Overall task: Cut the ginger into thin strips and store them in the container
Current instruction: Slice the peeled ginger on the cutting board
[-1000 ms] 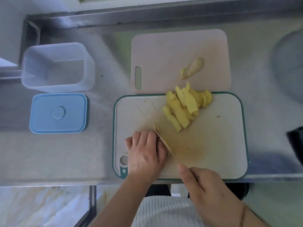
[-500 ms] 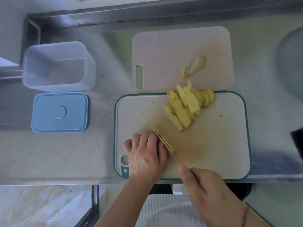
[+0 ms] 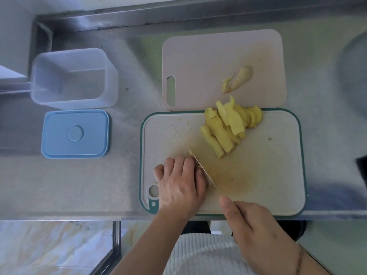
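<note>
Now the knife (image 3: 202, 171) has come down again beside the left hand (image 3: 179, 181), another cut through the ginger pinned under those curled fingers (mostly hidden). The right hand (image 3: 258, 233) grips the handle, forefinger along the spine. Slices (image 3: 228, 126) are heaped on the green-rimmed board (image 3: 278, 165); the container (image 3: 73, 76) stands empty, well apart.

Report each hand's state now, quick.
Left hand: curled down on the piece of ginger being cut, mostly hidden.
Right hand: grip closed on the knife.
</note>
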A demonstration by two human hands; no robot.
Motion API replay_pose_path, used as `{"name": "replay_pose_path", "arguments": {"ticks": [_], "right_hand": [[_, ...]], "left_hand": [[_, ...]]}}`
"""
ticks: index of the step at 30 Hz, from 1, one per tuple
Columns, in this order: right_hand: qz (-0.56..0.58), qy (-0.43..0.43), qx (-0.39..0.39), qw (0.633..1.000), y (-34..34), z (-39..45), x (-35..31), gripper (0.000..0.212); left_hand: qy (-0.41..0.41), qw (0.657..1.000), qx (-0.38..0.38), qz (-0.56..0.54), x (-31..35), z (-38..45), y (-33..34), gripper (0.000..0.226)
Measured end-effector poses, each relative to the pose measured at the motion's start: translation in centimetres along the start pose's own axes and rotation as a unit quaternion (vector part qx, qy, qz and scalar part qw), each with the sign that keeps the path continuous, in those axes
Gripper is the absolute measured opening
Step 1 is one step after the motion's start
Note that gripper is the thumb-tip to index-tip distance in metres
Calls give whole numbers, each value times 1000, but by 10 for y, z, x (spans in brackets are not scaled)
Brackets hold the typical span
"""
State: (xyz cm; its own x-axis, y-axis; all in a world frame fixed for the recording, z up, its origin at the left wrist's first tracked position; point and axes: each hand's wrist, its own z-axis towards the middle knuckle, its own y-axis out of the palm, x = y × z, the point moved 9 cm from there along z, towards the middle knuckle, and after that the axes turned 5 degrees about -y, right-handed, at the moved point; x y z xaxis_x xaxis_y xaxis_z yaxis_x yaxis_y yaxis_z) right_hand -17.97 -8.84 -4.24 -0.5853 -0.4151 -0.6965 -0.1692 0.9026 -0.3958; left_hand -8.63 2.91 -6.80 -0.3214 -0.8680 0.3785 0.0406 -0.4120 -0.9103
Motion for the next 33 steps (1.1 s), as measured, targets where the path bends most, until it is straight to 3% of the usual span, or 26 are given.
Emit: {"name": "replay_pose_path", "arguments": {"ticks": [33], "right_hand": [[-25, -19, 17, 999, 1, -1, 0, 80]], "left_hand": [[-3, 1000, -24, 14, 0, 0, 2, 21]]}}
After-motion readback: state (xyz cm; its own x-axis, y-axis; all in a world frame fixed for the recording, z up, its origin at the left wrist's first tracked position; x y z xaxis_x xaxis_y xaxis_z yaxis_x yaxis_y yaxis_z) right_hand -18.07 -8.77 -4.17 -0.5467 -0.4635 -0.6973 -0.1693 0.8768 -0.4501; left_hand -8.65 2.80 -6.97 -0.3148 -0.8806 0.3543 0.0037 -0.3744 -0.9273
